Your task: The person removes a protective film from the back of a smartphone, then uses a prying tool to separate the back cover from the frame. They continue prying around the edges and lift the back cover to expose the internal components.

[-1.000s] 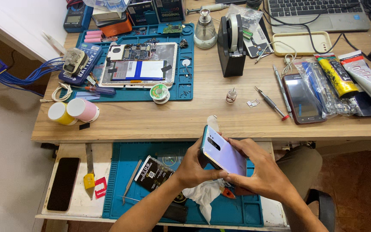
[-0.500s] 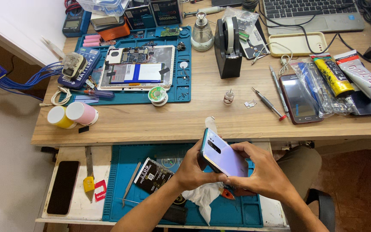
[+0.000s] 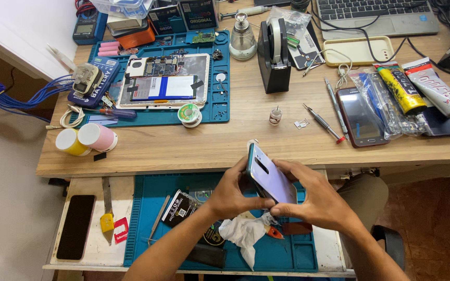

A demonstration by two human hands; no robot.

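Both my hands hold a lilac-backed smartphone (image 3: 270, 177) above the pull-out shelf. Its back faces up and it is tilted, top end toward the desk. My left hand (image 3: 233, 193) grips its left edge. My right hand (image 3: 316, 200) wraps the lower right end, fingers lying over the back. Under the hands a crumpled white tissue (image 3: 243, 232) lies on the blue work mat (image 3: 144, 229), beside a small dark printed packet (image 3: 179, 206).
On the shelf: a black phone (image 3: 75, 226), a yellow-handled blade (image 3: 106, 218). On the wooden desk (image 3: 194, 148): an opened tablet (image 3: 163, 80) on a second blue mat, black tape dispenser (image 3: 273, 49), screwdrivers (image 3: 323, 124), a dark phone (image 3: 359, 115), glue tubes (image 3: 401, 89), laptop (image 3: 373, 11), yellow and pink rolls (image 3: 85, 139).
The lilac phone and both hands stay in nearly the same pose. The view has shifted slightly; nothing on the desk or shelf has moved.
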